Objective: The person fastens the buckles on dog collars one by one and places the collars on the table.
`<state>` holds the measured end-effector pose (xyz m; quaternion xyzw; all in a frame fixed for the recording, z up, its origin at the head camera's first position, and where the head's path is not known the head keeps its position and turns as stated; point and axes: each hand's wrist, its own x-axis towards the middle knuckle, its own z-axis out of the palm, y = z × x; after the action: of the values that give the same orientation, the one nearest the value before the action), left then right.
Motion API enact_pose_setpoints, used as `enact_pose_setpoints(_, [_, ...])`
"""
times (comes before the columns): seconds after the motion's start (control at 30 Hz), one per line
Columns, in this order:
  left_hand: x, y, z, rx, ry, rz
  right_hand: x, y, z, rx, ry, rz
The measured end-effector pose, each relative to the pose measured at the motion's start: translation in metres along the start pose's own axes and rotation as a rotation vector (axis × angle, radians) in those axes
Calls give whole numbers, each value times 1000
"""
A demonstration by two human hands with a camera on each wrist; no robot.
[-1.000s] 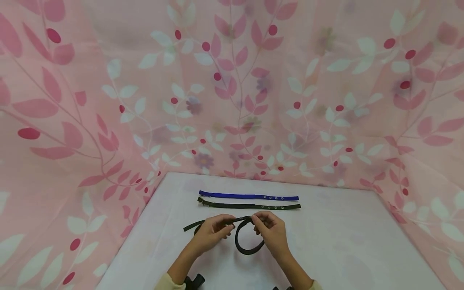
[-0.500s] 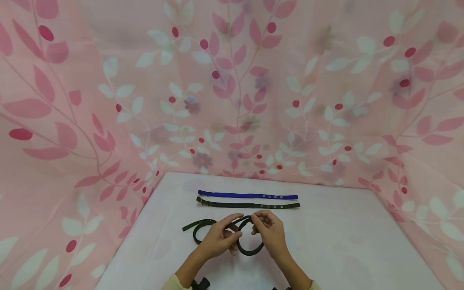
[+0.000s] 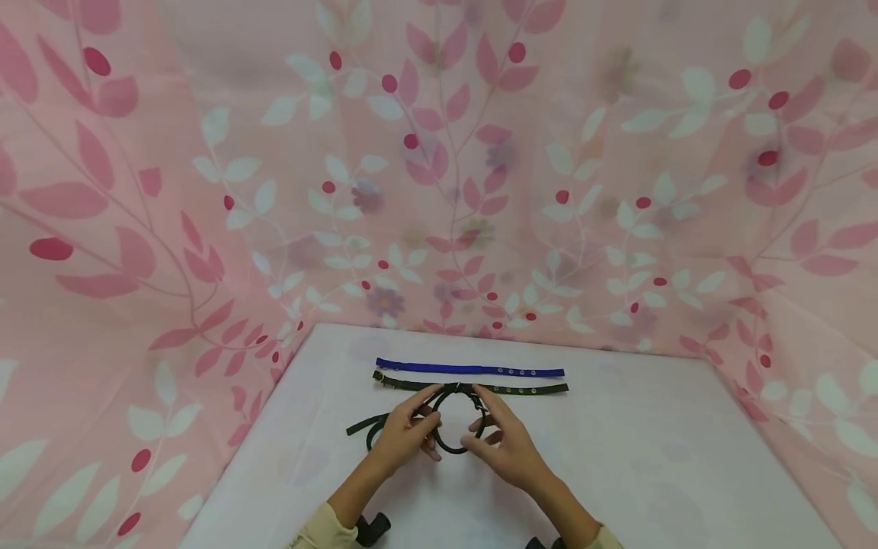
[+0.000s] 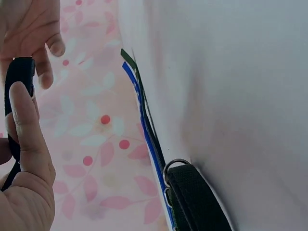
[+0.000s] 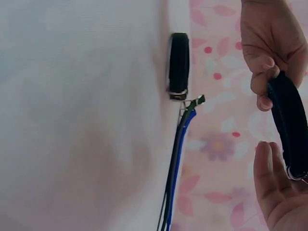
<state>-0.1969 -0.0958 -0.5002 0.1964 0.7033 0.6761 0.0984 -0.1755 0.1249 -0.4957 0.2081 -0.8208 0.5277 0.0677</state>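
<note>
A dark dog collar, closed into a ring with a metal buckle and D-ring, is held upright over the table. My left hand pinches its left side between thumb and fingers; the right wrist view shows this left hand gripping one end of the band. At the ring's right side is my right hand, its fingers extended and the thumb apart. Its fingertips are by the top of the ring; whether they touch is unclear. A second dark collar, coiled with a loose end, lies partly hidden behind my left hand.
Beyond the hands, a flat blue collar and a flat dark green collar lie side by side, with eyelets at their right ends. The white table meets pink leaf-patterned cloth at the back and sides.
The held collar has been raised and moved slightly left. My right hand has gone from pinching the strap to spread fingers beside the ring. My left hand now holds the ring's left side.
</note>
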Motion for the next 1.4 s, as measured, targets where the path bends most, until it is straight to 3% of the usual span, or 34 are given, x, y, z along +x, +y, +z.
enact_pose_setpoints(0.1, [2, -1, -6, -5, -21, -12, 1, 5, -1, -12, -70, -92])
enact_pose_setpoints(0.2, [5, -3, -11, -2, -63, -21, 4, 11, -1, -28, -70, -161])
enact_pose_setpoints(0.33, [7, -6, -16, 52, -142, -33, 7, 19, -1, -63, -68, -191])
enact_pose_setpoints(0.47, [6, -10, -23, 311, -194, 34, 10, 25, -2, -77, -97, -173])
enact_pose_setpoints(0.57, [11, -14, -27, 513, -187, 117, 11, 28, -2, -57, -101, -115])
enact_pose_setpoints(0.63, [15, -17, -28, 603, -186, 162, 13, 30, -1, -34, -110, -71])
enact_pose_setpoints(0.73, [20, -21, -28, 717, -185, 178, 15, 34, 0, -24, -143, -12])
enact_pose_setpoints(0.87, [23, -28, -29, 863, -170, 166, 16, 42, 2, -23, -196, 7])
enact_pose_setpoints(1.07, [25, -37, -32, 961, -194, 145, 17, 52, 7, -81, -235, 3])
enact_pose_setpoints(1.23, [28, -41, -35, 1023, -215, 123, 17, 53, 11, -257, -220, 36])
enact_pose_setpoints(1.4, [32, -43, -34, 1087, -232, 93, 19, 60, 14, -346, -226, 55])
